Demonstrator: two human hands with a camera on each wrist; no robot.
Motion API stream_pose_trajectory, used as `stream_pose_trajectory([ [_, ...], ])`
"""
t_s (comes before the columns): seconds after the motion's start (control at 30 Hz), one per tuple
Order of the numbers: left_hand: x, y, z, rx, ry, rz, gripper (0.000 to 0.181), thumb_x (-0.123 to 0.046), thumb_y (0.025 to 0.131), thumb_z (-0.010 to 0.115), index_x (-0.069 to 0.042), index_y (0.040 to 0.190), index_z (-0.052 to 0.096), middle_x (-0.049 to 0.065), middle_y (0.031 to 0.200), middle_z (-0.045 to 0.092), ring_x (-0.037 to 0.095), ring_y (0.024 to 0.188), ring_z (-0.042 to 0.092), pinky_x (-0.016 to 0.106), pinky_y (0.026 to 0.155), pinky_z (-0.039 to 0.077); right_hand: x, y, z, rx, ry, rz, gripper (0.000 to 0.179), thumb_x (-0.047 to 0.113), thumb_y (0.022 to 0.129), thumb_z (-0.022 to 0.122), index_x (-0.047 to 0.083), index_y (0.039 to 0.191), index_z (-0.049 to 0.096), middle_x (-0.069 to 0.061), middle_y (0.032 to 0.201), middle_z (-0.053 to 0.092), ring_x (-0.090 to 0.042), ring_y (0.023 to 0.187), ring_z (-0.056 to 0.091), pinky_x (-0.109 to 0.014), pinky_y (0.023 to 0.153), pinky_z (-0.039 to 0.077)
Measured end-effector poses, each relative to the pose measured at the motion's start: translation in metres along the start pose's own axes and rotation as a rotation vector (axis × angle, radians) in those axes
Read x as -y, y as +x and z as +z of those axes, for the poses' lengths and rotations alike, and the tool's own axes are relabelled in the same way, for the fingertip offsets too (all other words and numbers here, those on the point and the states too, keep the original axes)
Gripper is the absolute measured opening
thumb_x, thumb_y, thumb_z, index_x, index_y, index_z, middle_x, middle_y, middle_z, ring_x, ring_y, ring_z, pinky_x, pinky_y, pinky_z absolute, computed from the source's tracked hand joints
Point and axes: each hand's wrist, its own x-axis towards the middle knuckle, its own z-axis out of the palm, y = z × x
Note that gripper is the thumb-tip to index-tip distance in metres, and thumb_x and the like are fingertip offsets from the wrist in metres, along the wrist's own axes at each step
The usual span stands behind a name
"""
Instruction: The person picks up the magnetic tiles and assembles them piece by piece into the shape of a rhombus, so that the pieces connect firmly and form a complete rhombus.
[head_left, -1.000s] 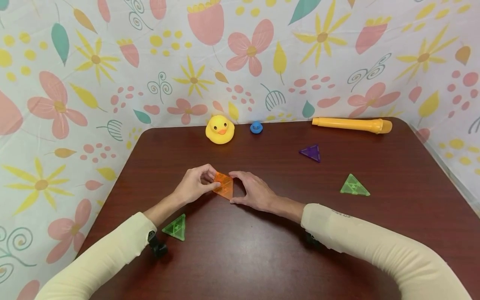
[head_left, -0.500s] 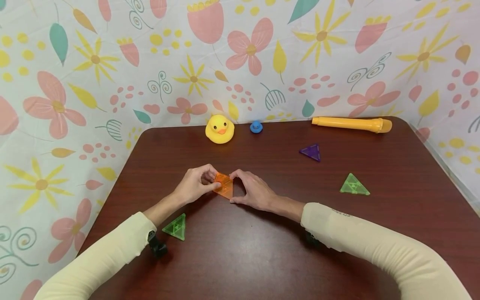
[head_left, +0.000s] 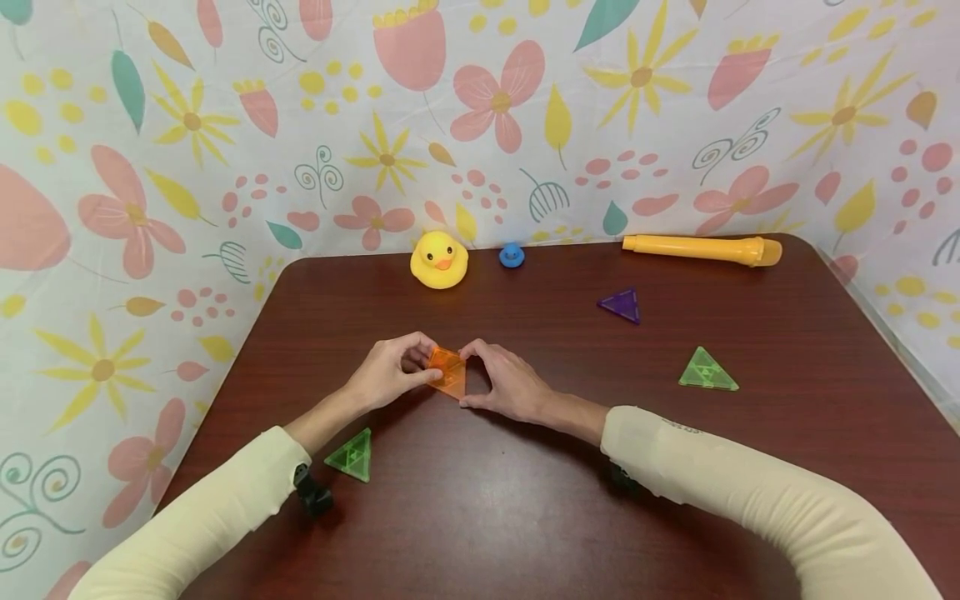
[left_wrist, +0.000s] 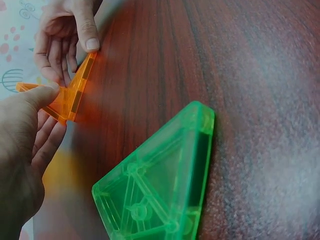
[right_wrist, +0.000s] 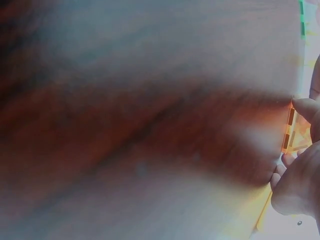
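Note:
Two orange see-through triangular magnetic tiles (head_left: 450, 372) meet edge to edge between my hands, set at an angle to each other in the left wrist view. My left hand (head_left: 386, 372) pinches the left tile (left_wrist: 59, 107), thumb on its face and fingers behind. My right hand (head_left: 513, 382) holds the right tile (left_wrist: 82, 82) between thumb and forefinger, one at each end of its outer edge. A green triangular tile (head_left: 352, 456) lies below my left wrist; it looms large in the left wrist view. In the right wrist view the orange tiles show only at the right edge.
On the brown table (head_left: 495, 517) a second green tile (head_left: 707, 372) and a purple triangular tile (head_left: 622, 306) lie to the right. Along the back edge are a yellow rubber duck (head_left: 438, 261), a small blue duck (head_left: 512, 255) and a yellow toy microphone (head_left: 701, 249), before a flowered cloth (head_left: 300, 125).

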Motion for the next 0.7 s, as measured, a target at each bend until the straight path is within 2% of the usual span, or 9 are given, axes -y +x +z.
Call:
stream_pose_trajectory([
  [0.17, 0.000, -0.004, -0.004, 0.018, 0.006, -0.014, 0.028, -0.014, 0.092, 0.086, -0.010, 0.116, 0.072, 0.001, 0.104, 0.072, 0.016, 0.094, 0.070, 0.030, 0.082, 0.062, -0.001, 0.000, 0.002, -0.002, -0.005, 0.008, 0.065, 0.023, 0.084, 0.095, 0.004, 0.132, 0.056, -0.012, 0.132, 0.066, -0.031, 0.124, 0.064, -0.048, 0.106, 0.052],
  [0.37, 0.003, -0.011, -0.017, 0.028, 0.013, -0.036, 0.028, -0.017, 0.093, 0.085, -0.012, 0.117, 0.073, 0.000, 0.108, 0.074, 0.014, 0.096, 0.071, 0.030, 0.084, 0.061, -0.001, 0.001, 0.002, 0.001, -0.006, 0.013, 0.066, 0.023, 0.084, 0.095, 0.004, 0.133, 0.055, -0.012, 0.134, 0.066, -0.031, 0.125, 0.063, -0.049, 0.107, 0.051],
  [0.57, 0.009, -0.023, -0.035, 0.059, 0.023, -0.011, 0.039, -0.018, 0.093, 0.086, -0.008, 0.128, 0.073, 0.004, 0.117, 0.076, 0.018, 0.103, 0.072, 0.038, 0.089, 0.061, -0.001, 0.001, 0.002, 0.015, -0.008, 0.034, 0.067, 0.024, 0.085, 0.094, 0.005, 0.136, 0.055, -0.011, 0.136, 0.065, -0.030, 0.127, 0.062, -0.048, 0.108, 0.050],
  [0.7, 0.013, -0.032, -0.045, 0.090, 0.041, -0.003, 0.041, -0.018, 0.093, 0.086, -0.008, 0.130, 0.072, 0.003, 0.120, 0.076, 0.020, 0.107, 0.071, 0.039, 0.090, 0.060, -0.002, 0.001, 0.003, 0.014, -0.011, 0.029, 0.067, 0.024, 0.085, 0.094, 0.005, 0.136, 0.055, -0.012, 0.137, 0.065, -0.030, 0.128, 0.061, -0.048, 0.108, 0.050],
])
